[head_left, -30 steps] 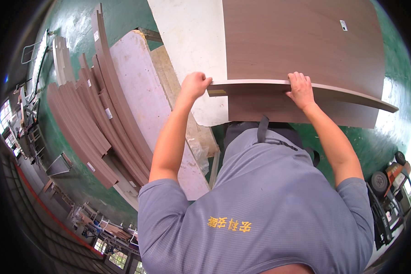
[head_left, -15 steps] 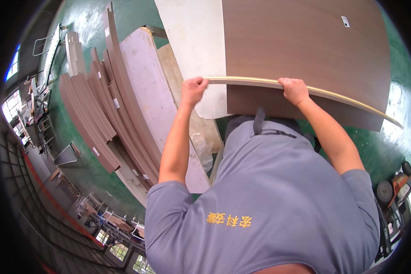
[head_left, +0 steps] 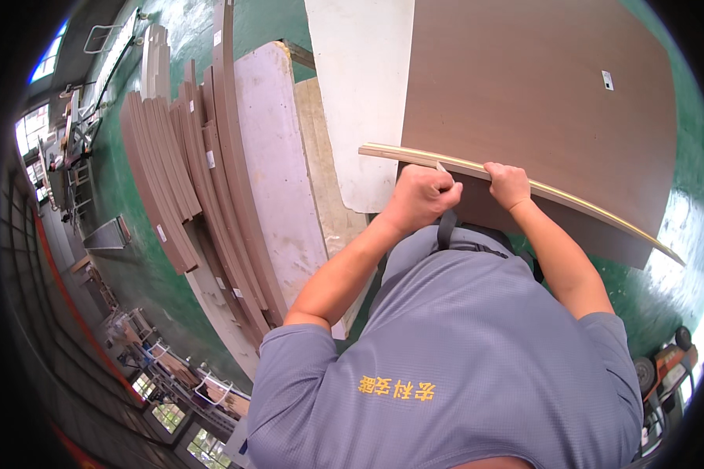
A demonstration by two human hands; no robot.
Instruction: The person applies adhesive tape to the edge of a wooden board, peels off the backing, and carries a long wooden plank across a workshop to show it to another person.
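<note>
While brown-faced, the panel [head_left: 540,94] shows a pale, seemingly raw edge.

Big board [head_left: 540,94] stands on edge in front of the person, both hands on its near edge: left hand [head_left: 421,197] just left of right hand [head_left: 508,184]. Flat panel [head_left: 360,94] behind-left of the board. Further left, a slab [head_left: 278,172], then a stack of strips [head_left: 176,172] leaning alongside. Cart [head_left: 665,363] on the floor at lower right.
</note>
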